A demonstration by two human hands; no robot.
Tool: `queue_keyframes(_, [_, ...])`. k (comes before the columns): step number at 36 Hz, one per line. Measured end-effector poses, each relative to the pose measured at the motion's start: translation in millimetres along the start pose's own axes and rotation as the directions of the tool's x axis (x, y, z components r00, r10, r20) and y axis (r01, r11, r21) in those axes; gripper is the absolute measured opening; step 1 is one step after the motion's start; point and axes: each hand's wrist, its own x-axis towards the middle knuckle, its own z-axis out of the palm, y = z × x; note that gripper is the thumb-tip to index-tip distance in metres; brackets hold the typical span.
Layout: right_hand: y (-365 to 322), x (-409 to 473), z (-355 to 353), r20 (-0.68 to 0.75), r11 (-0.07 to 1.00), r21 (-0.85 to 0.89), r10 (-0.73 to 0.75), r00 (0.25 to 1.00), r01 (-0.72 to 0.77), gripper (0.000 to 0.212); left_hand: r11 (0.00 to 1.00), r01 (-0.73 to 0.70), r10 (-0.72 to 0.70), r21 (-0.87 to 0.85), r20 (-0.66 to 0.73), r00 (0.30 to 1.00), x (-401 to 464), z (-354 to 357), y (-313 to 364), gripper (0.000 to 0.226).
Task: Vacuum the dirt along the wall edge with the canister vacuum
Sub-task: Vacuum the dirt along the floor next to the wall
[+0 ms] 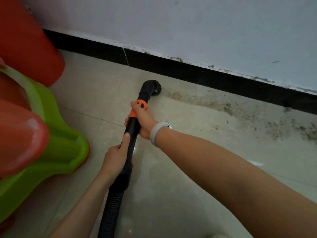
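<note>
A black vacuum wand (131,134) with an orange collar (139,107) runs from a ribbed hose (111,208) up to a round black brush nozzle (153,87) resting on the floor tiles close to the black baseboard (188,69). My right hand (142,120), with a white band on the wrist, grips the wand at the orange collar. My left hand (116,157) grips the wand lower down, thumb along the tube. Brown dirt (240,109) lies along the floor from the nozzle's right side toward the right edge. The canister is out of view.
Red and green plastic stools (42,134) are stacked at the left, close to my left arm. A white wall (205,28) with grime above the baseboard runs diagonally from upper left to right. Beige floor tiles (188,194) fill the foreground.
</note>
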Motion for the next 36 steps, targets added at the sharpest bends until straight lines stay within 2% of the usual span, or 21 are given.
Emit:
queue_keyframes(8, [3.5,4.4,7.2,0.001,0.999,-0.044,0.014,1.000,-0.014,0.024,0.995,0.073,-0.070,-0.070,0.043,0.997,7.1,-0.9,-0.4,0.082])
queue_keyframes(16, [11.9,-0.4,-6.0,-0.073,0.999,-0.040,0.002,0.997,-0.005,0.023,0.998,0.054,-0.053,-0.009,0.099,0.994,-1.5,5.4,-4.3,0.081])
queue_keyframes(21, [-3.9,3.9,-4.4,-0.093,0.997,-0.071,0.017,0.996,-0.024,0.023,0.995,0.079,-0.072,-0.053,0.127,0.989,5.7,12.8,5.8,0.085])
queue_keyframes(26, [-28.5,10.0,9.3,-0.066,0.992,-0.093,0.080,0.995,-0.086,0.030,0.991,0.108,-0.101,-0.075,0.090,0.991,22.2,8.5,25.7,0.084])
queue_keyframes(36, [-29.6,2.2,-2.7,-0.081,0.997,-0.018,0.071,0.994,-0.072,0.028,0.998,0.062,-0.061,-0.005,0.140,0.988,22.4,6.7,29.9,0.084])
